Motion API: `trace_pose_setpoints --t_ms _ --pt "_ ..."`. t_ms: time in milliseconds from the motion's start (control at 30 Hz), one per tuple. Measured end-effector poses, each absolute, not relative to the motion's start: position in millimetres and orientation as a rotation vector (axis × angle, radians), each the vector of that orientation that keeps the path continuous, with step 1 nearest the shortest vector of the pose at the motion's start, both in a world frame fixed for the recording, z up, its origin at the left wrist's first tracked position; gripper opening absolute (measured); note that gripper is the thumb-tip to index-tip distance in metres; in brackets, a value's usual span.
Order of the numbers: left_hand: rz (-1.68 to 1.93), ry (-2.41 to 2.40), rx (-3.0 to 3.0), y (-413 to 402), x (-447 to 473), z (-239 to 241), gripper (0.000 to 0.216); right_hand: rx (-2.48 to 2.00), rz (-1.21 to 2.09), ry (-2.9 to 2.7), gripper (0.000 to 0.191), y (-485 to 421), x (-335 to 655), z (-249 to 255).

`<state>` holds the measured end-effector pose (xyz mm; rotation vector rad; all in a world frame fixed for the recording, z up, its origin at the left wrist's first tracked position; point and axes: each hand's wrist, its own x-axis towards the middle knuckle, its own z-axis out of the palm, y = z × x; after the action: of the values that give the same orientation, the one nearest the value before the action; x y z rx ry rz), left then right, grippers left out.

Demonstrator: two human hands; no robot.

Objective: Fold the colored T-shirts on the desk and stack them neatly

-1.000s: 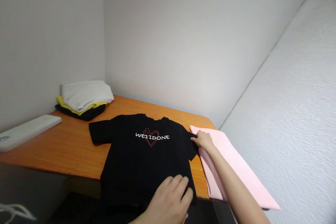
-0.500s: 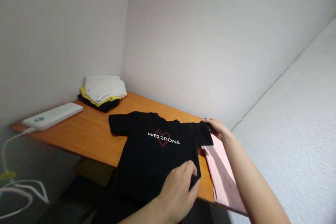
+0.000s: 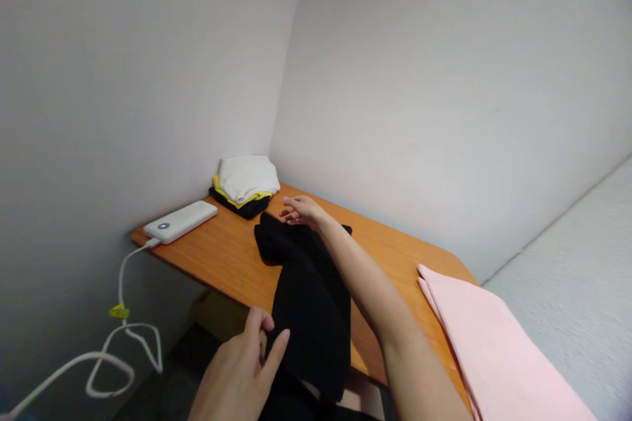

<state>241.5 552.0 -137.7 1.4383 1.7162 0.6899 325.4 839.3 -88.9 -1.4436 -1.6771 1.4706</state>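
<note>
A black T-shirt (image 3: 310, 289) lies folded in half lengthwise on the orange table (image 3: 395, 256), its lower part hanging over the front edge. My right hand (image 3: 301, 210) reaches across to the shirt's far left shoulder, fingers pinched on the fabric there. My left hand (image 3: 247, 368) is at the near left, below the table edge, with thumb and fingers closed on the shirt's hem. The printed front is hidden inside the fold.
A folded pink cloth (image 3: 488, 342) lies at the right end of the table. A stack of folded white, yellow and black clothes (image 3: 247, 184) sits in the far corner beside a white power bank (image 3: 180, 221) with a white cable (image 3: 116, 342). Walls close in behind and left.
Both hands carried the shirt's right half over to the left, folding it in two and hiding the print. The view has swung left.
</note>
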Motion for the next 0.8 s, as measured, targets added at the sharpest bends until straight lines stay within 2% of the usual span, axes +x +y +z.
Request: trace_pose_setpoints --t_ms 133,233,300,400,467,633,800 --pt "0.522 1.949 1.624 576.7 199.7 -134.0 0.035 -1.535 1.129 -1.883 0.009 830.1 346.4 -110.3" --pt "0.583 2.153 1.751 633.1 181.9 -132.2 0.035 -1.573 0.885 -1.989 0.016 815.6 378.6 -123.9" --pt "0.554 2.257 1.845 679.5 177.8 -136.5 0.039 -1.562 0.787 -2.084 0.034 799.1 392.9 -135.2" --pt "0.431 2.344 1.905 740.6 177.5 -148.0 0.048 -1.558 0.639 -2.299 0.077 772.4 399.2 -153.8" --pt "0.373 2.334 1.902 767.0 177.0 -156.4 0.051 -1.603 0.567 -2.404 0.091 758.9 396.8 -163.1" --pt "0.279 2.251 1.915 788.1 166.5 -170.8 0.041 -1.658 0.37 -2.427 0.089 740.3 387.7 -164.1" --pt "0.368 2.156 1.885 792.8 160.6 -155.7 0.034 -1.686 0.541 -2.445 0.088 721.3 383.5 -154.7"
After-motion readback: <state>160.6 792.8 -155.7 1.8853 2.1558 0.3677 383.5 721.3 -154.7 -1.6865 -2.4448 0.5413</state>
